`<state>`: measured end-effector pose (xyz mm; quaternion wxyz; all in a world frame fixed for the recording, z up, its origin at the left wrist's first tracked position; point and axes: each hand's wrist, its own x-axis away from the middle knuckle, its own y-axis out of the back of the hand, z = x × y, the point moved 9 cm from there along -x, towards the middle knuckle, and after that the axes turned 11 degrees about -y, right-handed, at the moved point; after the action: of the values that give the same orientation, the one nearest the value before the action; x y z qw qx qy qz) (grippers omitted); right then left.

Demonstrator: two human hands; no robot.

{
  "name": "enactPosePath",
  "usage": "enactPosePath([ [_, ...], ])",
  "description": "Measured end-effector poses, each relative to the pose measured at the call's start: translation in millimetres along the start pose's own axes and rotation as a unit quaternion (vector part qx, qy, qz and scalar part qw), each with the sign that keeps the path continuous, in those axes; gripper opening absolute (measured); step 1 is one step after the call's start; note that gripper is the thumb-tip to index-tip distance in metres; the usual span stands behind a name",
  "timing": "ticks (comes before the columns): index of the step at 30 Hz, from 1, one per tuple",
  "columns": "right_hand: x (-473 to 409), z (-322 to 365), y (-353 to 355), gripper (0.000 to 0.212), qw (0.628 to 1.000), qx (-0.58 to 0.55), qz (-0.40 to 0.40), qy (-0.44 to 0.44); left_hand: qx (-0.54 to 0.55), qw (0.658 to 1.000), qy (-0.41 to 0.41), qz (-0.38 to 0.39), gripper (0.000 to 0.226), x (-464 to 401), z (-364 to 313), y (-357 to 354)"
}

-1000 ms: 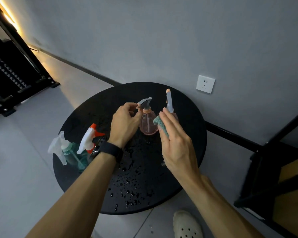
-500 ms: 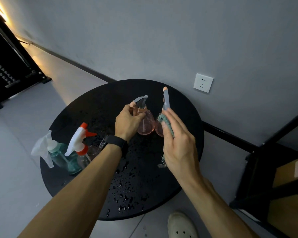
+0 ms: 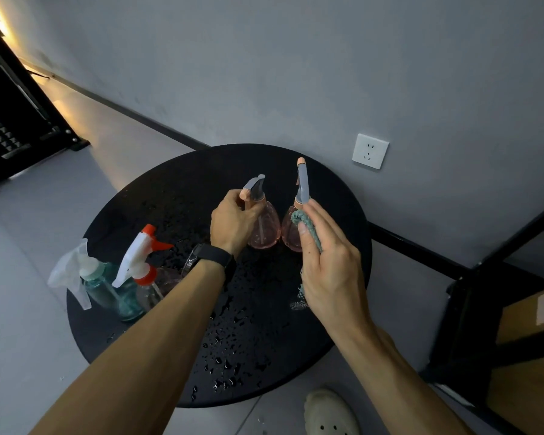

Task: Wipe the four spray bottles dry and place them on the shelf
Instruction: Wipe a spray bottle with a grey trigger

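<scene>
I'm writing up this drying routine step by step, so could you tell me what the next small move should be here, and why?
Probably rub the cloth down the right pink bottle. The right hand already holds the cloth against that bottle's side, while the left hand grips the neck of the other pink bottle. Water drops dot the black table, so the bottles are likely wet too.

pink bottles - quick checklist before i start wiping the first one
1. Left hand grips the left pink bottle at its neck: ok.
2. Cloth in the right hand, pressed against the right pink bottle: ok.
3. Gripped bottle lifted off the table: cannot tell.
4. Tabletop dry for setting bottles back: not ok, droplets all over.
5. Teal bottle and red-nozzle bottle upright, away from the hands: ok.
</scene>
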<state>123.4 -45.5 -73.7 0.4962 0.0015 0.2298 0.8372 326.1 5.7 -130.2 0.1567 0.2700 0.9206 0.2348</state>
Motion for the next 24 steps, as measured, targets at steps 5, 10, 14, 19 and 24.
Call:
enactPosePath([
  [5,-0.7,-1.6,-0.2,0.038,1.000,0.011,0.002,0.001,0.015,0.997,0.017,0.071,0.050,0.5,15.2,-13.3],
  [10,-2.4,-4.7,-0.8,0.039,1.000,0.012,0.010,-0.010,0.029,0.984,-0.017,0.176,0.060,0.2,28.1,-32.5],
  [14,-1.3,-4.4,-4.2,0.039,1.000,0.013,0.018,-0.007,-0.033,0.987,-0.058,0.148,0.059,-10.8,44.4,-34.4],
  [19,-0.6,-2.8,-7.9,0.040,1.000,0.016,0.018,0.001,-0.031,0.989,-0.060,0.132,0.067,-9.9,52.4,-37.0],
  [24,-0.5,-3.2,-8.5,0.040,1.000,0.016,0.021,0.002,-0.027,0.990,-0.056,0.124,0.063,-10.6,51.7,-39.7],
])
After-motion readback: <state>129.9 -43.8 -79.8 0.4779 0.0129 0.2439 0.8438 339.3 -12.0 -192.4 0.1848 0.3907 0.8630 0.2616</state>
